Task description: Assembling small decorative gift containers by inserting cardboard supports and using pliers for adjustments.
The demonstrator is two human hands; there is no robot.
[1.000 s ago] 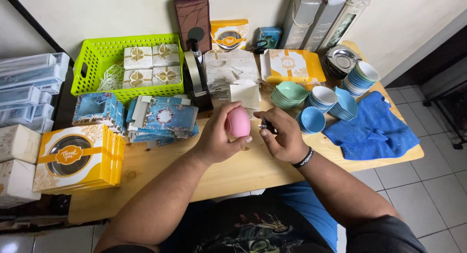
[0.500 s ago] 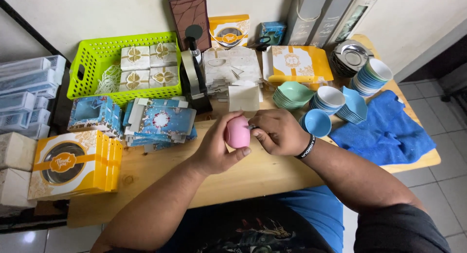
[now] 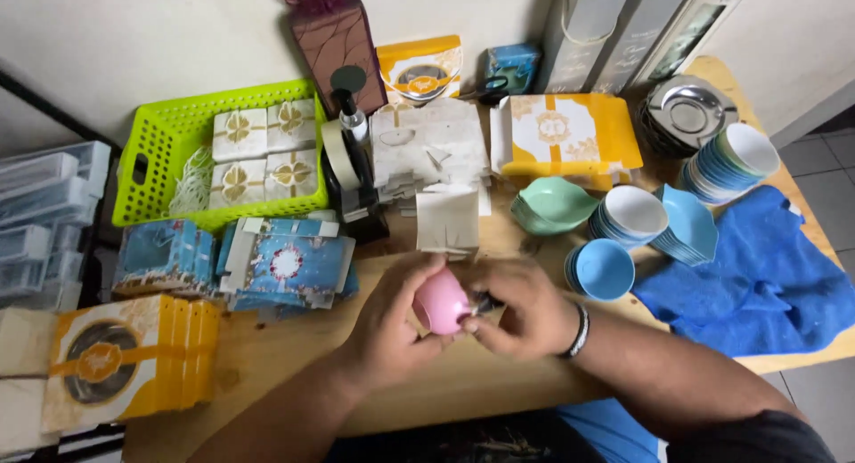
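The left hand [image 3: 392, 325] is cupping a pink bowl [image 3: 441, 300] steady above the wooden table [image 3: 267, 356], while the right hand [image 3: 525, 316] is pinching a small dark object [image 3: 485, 304] against its rim.

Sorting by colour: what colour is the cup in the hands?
Pink cup, seen best in the head view.

wall [image 3: 178, 27]: off-white | wooden table [image 3: 267, 356] | floor [image 3: 819, 160]: grey tiles
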